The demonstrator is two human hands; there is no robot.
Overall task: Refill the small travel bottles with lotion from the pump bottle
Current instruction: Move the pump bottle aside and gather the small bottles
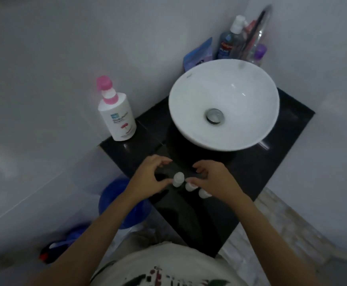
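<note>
Lower centre: three small white plastic travel bottles (178,179) on the black worktop (251,172); left hand (150,178) and right hand (212,178), fingers spread, holding nothing. Light, easily toppled; grip the body.

White basin (189,112) on black counter (271,162); mouthwash bottle (228,43) behind

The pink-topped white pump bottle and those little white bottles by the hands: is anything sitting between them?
No. In the head view, only bare black countertop separates the pink-capped white pump bottle from the three small white travel bottles.
</note>
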